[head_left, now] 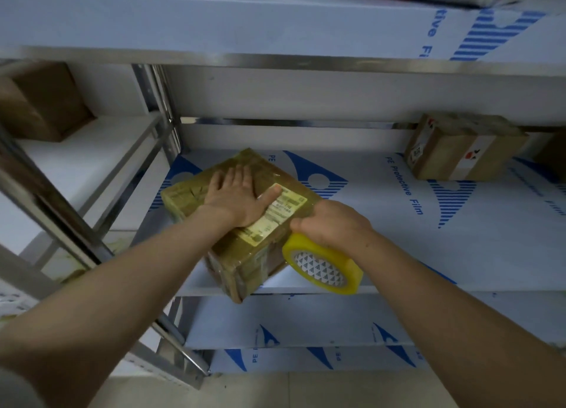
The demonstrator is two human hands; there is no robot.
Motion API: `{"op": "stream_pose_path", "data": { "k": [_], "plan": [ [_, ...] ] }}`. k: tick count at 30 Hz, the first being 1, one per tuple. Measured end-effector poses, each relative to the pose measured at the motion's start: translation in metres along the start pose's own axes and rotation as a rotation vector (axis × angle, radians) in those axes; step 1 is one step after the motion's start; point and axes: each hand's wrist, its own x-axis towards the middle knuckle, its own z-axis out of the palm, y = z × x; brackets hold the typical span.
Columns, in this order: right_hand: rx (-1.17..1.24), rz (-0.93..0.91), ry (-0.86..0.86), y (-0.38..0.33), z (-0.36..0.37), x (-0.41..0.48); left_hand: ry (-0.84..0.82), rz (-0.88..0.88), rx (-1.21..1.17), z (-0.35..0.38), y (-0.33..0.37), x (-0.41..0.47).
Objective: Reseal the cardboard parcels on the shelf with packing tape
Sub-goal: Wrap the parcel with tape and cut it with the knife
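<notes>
Pressing our flat left hand (235, 198) on the taped cardboard parcel (245, 248) at the shelf (428, 254) edge, we grip the yellow tape roll (321, 265) with our right hand (332, 225) beside it.

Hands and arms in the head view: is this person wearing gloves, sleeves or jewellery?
No gloves: the left hand and right hand are bare, with no rings showing. The left forearm and right forearm are uncovered, without watch or bracelet.
</notes>
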Motion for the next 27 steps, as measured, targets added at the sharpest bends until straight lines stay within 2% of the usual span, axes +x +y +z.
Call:
{"op": "stream_pose_path", "data": {
  "k": [3,8,15,20,24,27],
  "plan": [
    [0.011,-0.016,0.013,-0.002,0.001,0.003,0.022,-0.128,-0.053,0.0,-0.009,0.015],
    [0.06,-0.022,0.02,0.002,0.004,0.008,0.044,-0.179,-0.064,-0.003,-0.003,0.03],
    [0.097,-0.014,0.018,0.003,0.009,0.01,0.178,-0.264,0.052,-0.01,-0.017,0.049],
    [0.096,-0.005,-0.006,0.001,0.014,0.016,0.301,-0.334,-0.049,-0.016,-0.024,0.07],
    [0.199,0.004,-0.009,0.003,0.018,0.017,0.366,-0.303,0.003,-0.015,-0.027,0.076],
    [0.29,-0.012,0.001,0.005,0.021,0.013,0.383,-0.193,0.188,-0.015,-0.022,0.058]
  ]
}}
